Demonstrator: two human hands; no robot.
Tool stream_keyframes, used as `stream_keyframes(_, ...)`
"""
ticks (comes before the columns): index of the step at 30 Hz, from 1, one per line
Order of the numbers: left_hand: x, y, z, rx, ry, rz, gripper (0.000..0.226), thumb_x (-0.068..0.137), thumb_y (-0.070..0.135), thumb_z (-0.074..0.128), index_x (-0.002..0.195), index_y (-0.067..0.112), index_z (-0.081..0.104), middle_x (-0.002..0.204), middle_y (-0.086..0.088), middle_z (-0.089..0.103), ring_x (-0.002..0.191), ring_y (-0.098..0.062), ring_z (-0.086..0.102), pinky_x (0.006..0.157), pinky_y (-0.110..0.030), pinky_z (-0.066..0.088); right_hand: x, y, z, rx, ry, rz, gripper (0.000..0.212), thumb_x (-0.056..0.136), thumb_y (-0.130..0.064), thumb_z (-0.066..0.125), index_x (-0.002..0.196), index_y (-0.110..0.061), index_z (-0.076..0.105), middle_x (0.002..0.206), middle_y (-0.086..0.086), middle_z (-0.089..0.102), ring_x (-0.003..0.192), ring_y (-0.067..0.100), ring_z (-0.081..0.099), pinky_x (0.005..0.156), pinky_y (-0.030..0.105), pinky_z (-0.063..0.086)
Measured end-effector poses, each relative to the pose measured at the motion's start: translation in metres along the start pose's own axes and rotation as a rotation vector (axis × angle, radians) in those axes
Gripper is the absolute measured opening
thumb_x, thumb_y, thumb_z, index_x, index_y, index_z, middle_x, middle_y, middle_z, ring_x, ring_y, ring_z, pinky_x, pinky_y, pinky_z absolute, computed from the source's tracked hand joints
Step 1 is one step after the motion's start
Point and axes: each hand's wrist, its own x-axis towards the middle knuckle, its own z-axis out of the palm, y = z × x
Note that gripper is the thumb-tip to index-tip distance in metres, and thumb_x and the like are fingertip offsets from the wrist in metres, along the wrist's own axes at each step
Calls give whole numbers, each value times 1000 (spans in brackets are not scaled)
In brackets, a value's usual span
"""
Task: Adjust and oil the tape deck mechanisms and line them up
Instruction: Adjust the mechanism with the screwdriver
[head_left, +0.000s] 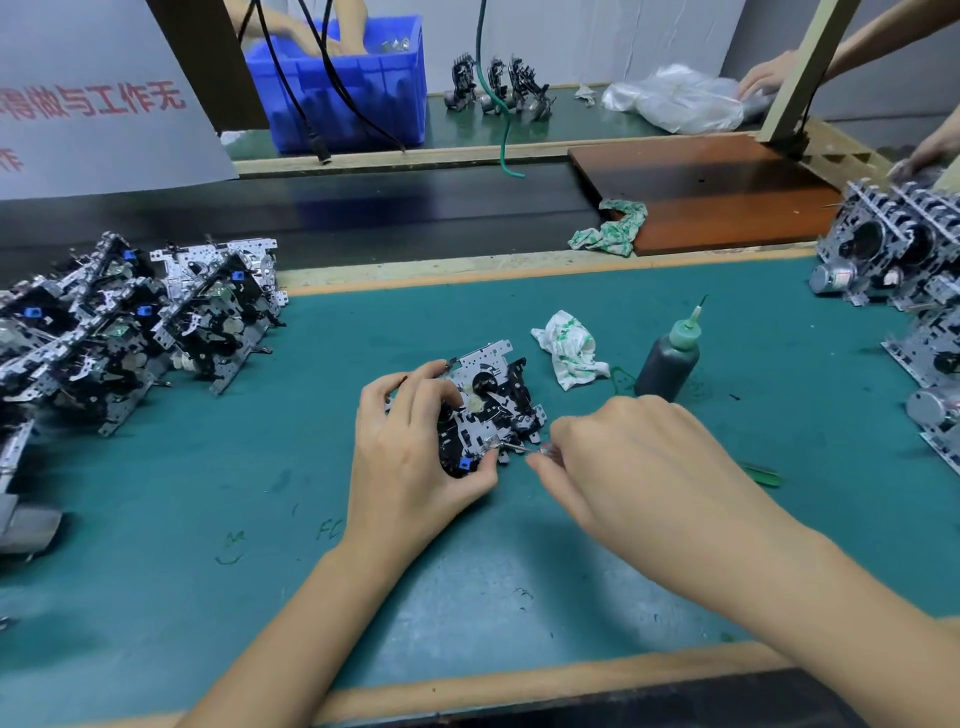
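Metal mechanism (485, 402) in left hand (410, 447) grip; right hand (623, 457) pinching screwdriver (519, 448).

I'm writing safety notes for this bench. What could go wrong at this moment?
1. The right hand works a thin tool at the mechanism close to the left hand's thumb; a slip might jab it.
2. The oil bottle stands just behind the right hand; pulling back could tip it.

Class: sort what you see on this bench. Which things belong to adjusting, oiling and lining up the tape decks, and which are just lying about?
In use: tape deck mechanism, left hand, right hand, small screwdriver, oil bottle, mechanism rows.

Lying about: crumpled cloth, blue crate, plastic bag, brown board.
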Motion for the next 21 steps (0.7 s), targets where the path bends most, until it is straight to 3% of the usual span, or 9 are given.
stream_keyframes(2, 0, 1, -1, 9, 4, 3, 44, 64, 39, 62, 92, 6, 56, 112, -4, 63, 99, -28, 47, 87, -35, 44, -1, 0, 7, 77, 4, 59, 45, 97, -36, 39, 59, -18, 23, 58, 0, 24, 49, 15, 17, 45, 27, 9)
stream_keyframes(9, 0, 1, 1, 27, -2, -3, 47, 58, 29, 80, 91, 5, 57, 111, -5, 63, 99, -32, 50, 87, -40, 46, -5, 7, 9, 130, -28, 306, 49, 97, -50, 32, 58, -19, 32, 56, 0, 30, 49, 14, 23, 45, 26, 14)
stream_keyframes(14, 1, 0, 3, 23, -8, -9, 48, 58, 29, 79, 93, 5, 57, 113, -5, 63, 99, -33, 50, 88, -40, 45, -13, 25, 9, -32, 16, 141, 37, 92, -56, 23, 83, -24, 40, 65, -7, 43, 52, 20, 32, 45, 31, 19)
stream_keyframes(16, 1, -1, 3, 29, -2, -9, 46, 59, 31, 75, 92, 6, 57, 114, -5, 63, 99, -33, 50, 88, -39, 44, -12, 28, 6, -158, 59, 27, 29, 90, -48, 41, 85, -20, 40, 64, -5, 52, 44, 21, 37, 41, 27, 10)
stream_keyframes(18, 1, -2, 3, 26, 0, -5, 47, 60, 32, 76, 94, 7, 55, 113, -5, 63, 99, -32, 49, 88, -39, 43, -11, 30, 2, -210, 111, -29, 28, 79, -31, 70, 71, -16, 48, 53, -1, 51, 36, 21, 44, 44, 22, 1)
stream_keyframes(21, 1, -2, 3, 8, -2, -5, 48, 63, 36, 71, 100, 12, 50, 109, -3, 63, 100, -32, 50, 87, -41, 46, -11, 30, 7, -266, 153, -87, 30, 75, -28, 75, 62, -16, 51, 53, 0, 49, 40, 20, 48, 41, 23, 10)
